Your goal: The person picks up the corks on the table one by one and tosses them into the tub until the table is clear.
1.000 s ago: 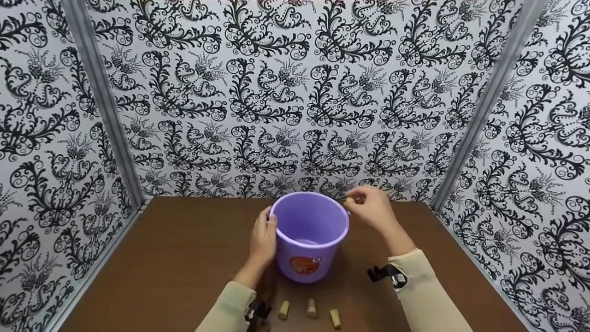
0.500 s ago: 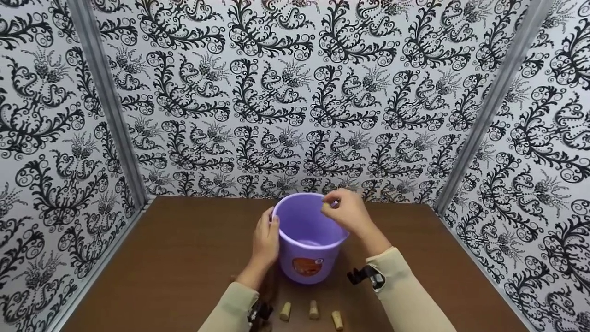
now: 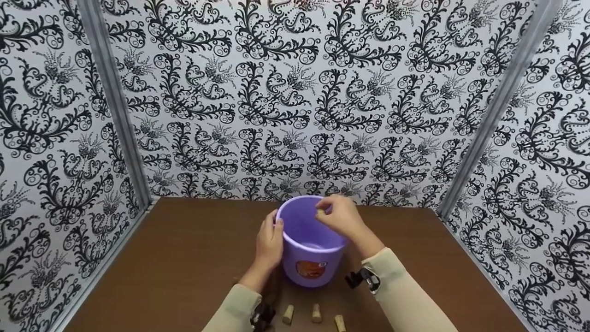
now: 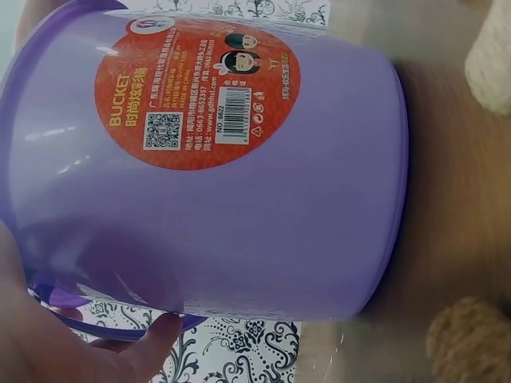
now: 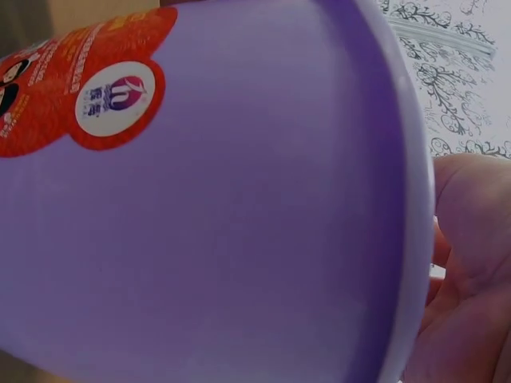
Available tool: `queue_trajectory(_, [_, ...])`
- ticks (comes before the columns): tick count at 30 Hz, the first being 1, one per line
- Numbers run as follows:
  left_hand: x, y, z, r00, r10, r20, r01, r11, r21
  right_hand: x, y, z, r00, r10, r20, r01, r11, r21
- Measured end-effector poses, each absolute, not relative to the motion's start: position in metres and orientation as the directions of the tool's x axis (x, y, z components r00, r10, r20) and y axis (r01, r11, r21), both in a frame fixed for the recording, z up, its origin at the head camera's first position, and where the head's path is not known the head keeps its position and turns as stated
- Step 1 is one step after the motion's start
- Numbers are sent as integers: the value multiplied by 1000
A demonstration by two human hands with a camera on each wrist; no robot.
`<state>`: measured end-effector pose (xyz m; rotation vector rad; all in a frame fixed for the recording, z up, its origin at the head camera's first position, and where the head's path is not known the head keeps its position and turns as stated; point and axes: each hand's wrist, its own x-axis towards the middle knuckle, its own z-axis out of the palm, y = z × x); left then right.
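Note:
A purple bucket [image 3: 313,265] with an orange label stands upright on the brown table. My left hand [image 3: 269,244] grips its left side at the rim. In the left wrist view the thumb of that hand [image 4: 80,347] lies near the bucket's handle [image 4: 196,321]. Over the right part of the opening, my right hand [image 3: 345,216] pinches a cork [image 3: 321,212], mostly covered by the fingers. The bucket wall hides that cork in the right wrist view. Three more corks lie in front of the bucket: a left one [image 3: 288,314], a middle one [image 3: 316,313] and a right one [image 3: 340,323].
A brown table [image 3: 198,249] carries everything. Patterned black-and-white walls [image 3: 295,115] close it in at the back and both sides, with grey posts [image 3: 115,106] at the corners.
My right hand has moved left with the cork, from beyond the bucket's right rim to over its opening. The left hand keeps its grip. The whole view has shifted slightly.

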<state>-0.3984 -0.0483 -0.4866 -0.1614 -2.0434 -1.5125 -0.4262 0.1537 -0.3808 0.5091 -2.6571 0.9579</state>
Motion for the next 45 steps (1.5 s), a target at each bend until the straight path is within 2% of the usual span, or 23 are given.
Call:
queue_trajectory(11, [-399, -51, -489, -813, -242, 529, 439, 341, 831, -431, 154, -388, -904, -239, 355, -410, 718, -562])
queue_trajectory(20, [-398, -55, -489, -819, -237, 522, 426, 356, 832, -432, 156, -387, -873, -266, 409, -464, 715, -524])
queue_trajectory(28, [-398, -57, -489, -819, -238, 522, 418, 375, 827, -433, 149, -392, -881, -256, 398, -453, 698, -554])
queue_trajectory(40, [-402, -50, -489, -820, -222, 527, 433, 363, 825, -419, 163, -399, -865, -185, 466, -454, 685, -570])
queue_trajectory(45, [-400, -48, -487, -820, -235, 522, 427, 358, 830, -410, 169, -401, -832, -166, 530, -485, 682, -547])
